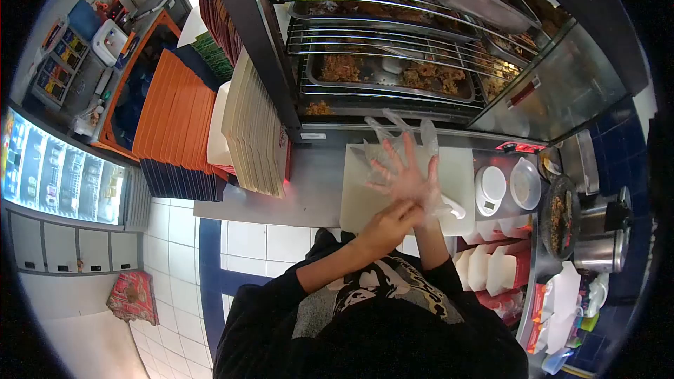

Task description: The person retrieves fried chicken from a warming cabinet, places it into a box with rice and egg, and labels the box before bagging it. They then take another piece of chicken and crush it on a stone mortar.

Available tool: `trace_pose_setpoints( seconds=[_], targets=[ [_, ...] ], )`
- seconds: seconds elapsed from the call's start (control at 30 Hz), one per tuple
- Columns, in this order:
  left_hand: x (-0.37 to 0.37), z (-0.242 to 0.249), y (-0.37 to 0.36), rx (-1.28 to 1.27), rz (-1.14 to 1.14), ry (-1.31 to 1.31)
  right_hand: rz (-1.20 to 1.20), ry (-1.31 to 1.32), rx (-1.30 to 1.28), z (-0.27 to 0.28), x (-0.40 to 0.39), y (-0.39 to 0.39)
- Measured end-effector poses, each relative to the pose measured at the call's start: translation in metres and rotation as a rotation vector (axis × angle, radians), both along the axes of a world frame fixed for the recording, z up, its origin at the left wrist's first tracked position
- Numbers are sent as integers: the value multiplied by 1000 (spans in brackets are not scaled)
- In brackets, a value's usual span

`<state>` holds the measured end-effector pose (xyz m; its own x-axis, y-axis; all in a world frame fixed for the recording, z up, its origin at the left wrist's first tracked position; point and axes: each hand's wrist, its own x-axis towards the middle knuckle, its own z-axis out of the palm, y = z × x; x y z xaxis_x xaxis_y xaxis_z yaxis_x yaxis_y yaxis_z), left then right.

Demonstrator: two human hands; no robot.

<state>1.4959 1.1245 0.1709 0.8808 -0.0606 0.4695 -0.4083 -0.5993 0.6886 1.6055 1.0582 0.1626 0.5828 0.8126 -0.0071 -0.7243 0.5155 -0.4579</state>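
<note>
A clear plastic glove (428, 137) hangs loosely around my right hand (407, 175), whose fingers are spread above a white cutting board (361, 200). My left hand (390, 224) is bare, with its fingers closed on the glove's cuff at the right wrist. Just right of the gloved hand, a white handle (454, 207) lies on the board; the rest of that tool is hidden.
A warming cabinet with food trays (393, 74) stands behind the board. Stacked cartons (249, 133) are at the left. A white scale (491, 189), a bowl (525, 183) and a dark pan (560, 217) sit at the right, above open boxes (502, 270).
</note>
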Motion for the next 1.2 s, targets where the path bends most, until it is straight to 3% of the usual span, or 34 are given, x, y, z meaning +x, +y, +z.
trace_pose_setpoints(
  seconds=[0.03, 0.1, 0.17, 0.23, 0.3, 0.33, 0.4, 0.5, 0.53, 0.67, 0.73, 0.77, 0.83, 0.9, 1.0, 1.03, 1.1, 1.13, 1.2],
  targets=[
    [-1, -2, -3, 1, 5, -2, 5, -2, 1, 5, 1, 6],
    [-5, 0, -12, 17, -311, -41, -114, 109, -88, 13, 5, 17],
    [0, -5, -7, 104, -307, -20, -186, 138, -89, 15, 15, 23],
    [16, 2, 23, 79, -38, -158, -257, 161, -84, 20, 28, 27],
    [46, 24, 75, 153, 188, -195, -472, -127, -178, 24, 37, 26],
    [63, 26, 97, 298, 449, -202, -538, -216, -208, 30, 39, 26],
    [98, 29, 137, 377, 706, -312, -526, -302, -258, 33, 41, 24],
    [121, 2, 163, 537, 842, -259, -514, -544, -388, 35, 38, 22],
    [124, -2, 163, 536, 846, -264, -512, -694, -467, 36, 39, 25],
    [91, -15, 123, 480, 744, -173, -544, -872, -692, 61, 36, 35],
    [74, -20, 99, 480, 686, -182, -479, -1173, -891, 76, 41, 44],
    [71, -26, 87, 443, 653, -253, -476, -1173, -891, 83, 45, 50],
    [67, -33, 69, 402, 625, -320, -449, -1598, -1015, 96, 51, 68],
    [64, -36, 59, 361, 571, -351, -427, -1676, -1066, 96, 52, 89],
    [65, -48, 57, 327, 558, -336, -795, -2073, -1056, 78, 70, 131],
    [66, -48, 56, 327, 562, -337, -794, -2076, -1052, 76, 79, 144],
    [65, -39, 57, 112, 492, -379, -229, -1924, -1544, 75, 95, 167],
    [63, -35, 59, 113, 496, -382, -230, -1929, -1540, 67, 104, 174],
    [60, -33, 62, -140, 477, -496, -259, -1841, -1520, 55, 118, 182]
  ],
)
